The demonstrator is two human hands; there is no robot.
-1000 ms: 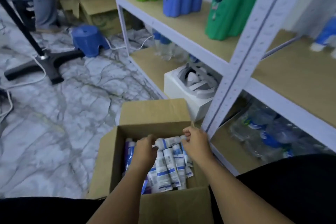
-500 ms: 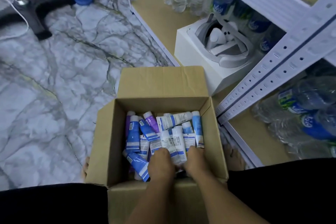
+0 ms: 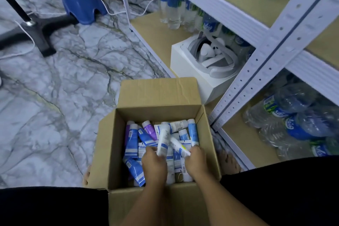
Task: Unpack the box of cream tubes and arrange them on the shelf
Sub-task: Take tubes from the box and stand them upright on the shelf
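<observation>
While both hands reach down into the open cardboard box (image 3: 108,145) on the marble floor (image 3: 55,97), each one grips a cream tube: the left hand (image 3: 154,166) curls round a white tube with a blue band (image 3: 163,140) that stands nearly upright, and the right hand (image 3: 197,161) holds a white tube with a yellow mark (image 3: 178,146) that leans toward the left. The two tubes cross just above the loose pile of blue, white and purple tubes (image 3: 132,139) that lies across the bottom of the box, most pointing toward its far wall. The far flap (image 3: 157,91) is folded back and outward. The box sits against the front edge of the shelf unit's lowest board (image 3: 152,29), beside a perforated white upright (image 3: 256,71). On that board stand a white box with a grey headset (image 3: 211,57) and water bottles (image 3: 172,9); more bottles (image 3: 293,119) lie right of the upright. A blue stool (image 3: 80,0) stands on the floor near the far left corner of the shelf.
</observation>
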